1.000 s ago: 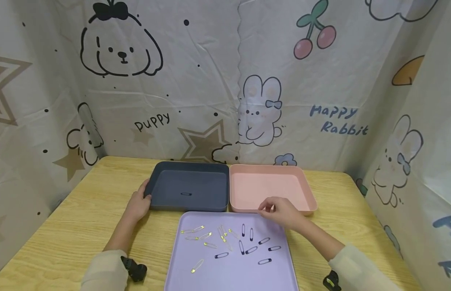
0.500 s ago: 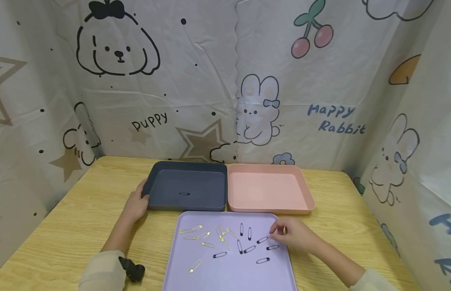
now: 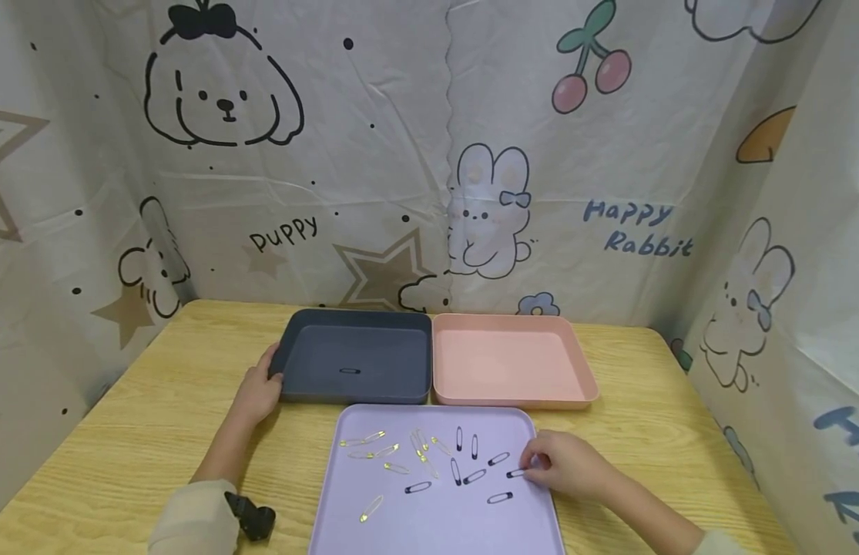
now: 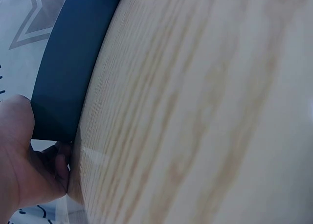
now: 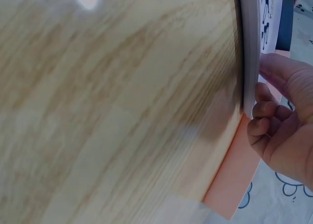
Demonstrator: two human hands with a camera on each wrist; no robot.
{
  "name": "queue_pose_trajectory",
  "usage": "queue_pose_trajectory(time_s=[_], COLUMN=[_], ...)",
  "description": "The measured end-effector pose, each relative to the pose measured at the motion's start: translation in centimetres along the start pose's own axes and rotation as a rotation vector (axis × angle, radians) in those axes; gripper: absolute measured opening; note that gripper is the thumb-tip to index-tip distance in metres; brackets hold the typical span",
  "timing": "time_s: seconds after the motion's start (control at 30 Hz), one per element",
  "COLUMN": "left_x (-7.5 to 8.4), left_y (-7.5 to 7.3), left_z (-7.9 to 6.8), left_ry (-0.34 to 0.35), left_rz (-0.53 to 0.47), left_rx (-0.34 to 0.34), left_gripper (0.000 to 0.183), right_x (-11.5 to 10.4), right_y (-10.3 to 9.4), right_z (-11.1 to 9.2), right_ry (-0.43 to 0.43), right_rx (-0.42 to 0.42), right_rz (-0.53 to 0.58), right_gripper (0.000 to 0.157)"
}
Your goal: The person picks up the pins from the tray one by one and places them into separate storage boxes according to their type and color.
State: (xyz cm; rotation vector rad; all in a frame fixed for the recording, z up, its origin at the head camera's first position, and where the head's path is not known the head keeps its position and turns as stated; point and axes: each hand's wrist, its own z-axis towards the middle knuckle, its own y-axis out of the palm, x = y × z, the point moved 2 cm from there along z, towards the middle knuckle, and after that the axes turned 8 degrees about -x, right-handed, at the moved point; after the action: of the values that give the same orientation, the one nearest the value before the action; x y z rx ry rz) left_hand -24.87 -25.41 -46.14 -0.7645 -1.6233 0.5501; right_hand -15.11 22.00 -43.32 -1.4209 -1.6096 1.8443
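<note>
My left hand [image 3: 259,393] grips the left wall of a dark blue tray [image 3: 360,347]. The left wrist view shows its thumb and curled fingers at that tray's corner. One black safety pin [image 3: 350,371] lies inside the dark tray. At the right edge of a lilac tray [image 3: 443,532], my right hand [image 3: 568,464] pinches the end of another black safety pin [image 3: 514,474] between thumb and forefinger; its right end is hidden by the fingertips. Several more black pins lie left of that hand, and several gold safety pins [image 3: 371,509] lie further left on the lilac tray.
A pink tray [image 3: 512,354] stands right of the dark one, side by side, behind the lilac tray. All rest on a wooden table [image 3: 138,432]. A printed curtain [image 3: 387,154] hangs along the back and sides.
My right hand has moved from the pink tray's front edge down to the lilac tray's right side and now pinches a black safety pin. My left hand stays on the dark tray.
</note>
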Motion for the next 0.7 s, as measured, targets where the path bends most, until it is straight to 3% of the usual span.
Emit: queue_pose_trajectory(time_s=[0.7], left_x=[-0.16], left_y=[-0.11], left_z=[0.14], left_ry=[0.012], left_rz=[-0.011], left_rx=[0.007], left_gripper=[0.060], right_x=[-0.19], right_y=[0.37], right_z=[0.49], right_ry=[-0.001], right_rx=[0.071], right_rz=[-0.051], right_gripper=[0.007])
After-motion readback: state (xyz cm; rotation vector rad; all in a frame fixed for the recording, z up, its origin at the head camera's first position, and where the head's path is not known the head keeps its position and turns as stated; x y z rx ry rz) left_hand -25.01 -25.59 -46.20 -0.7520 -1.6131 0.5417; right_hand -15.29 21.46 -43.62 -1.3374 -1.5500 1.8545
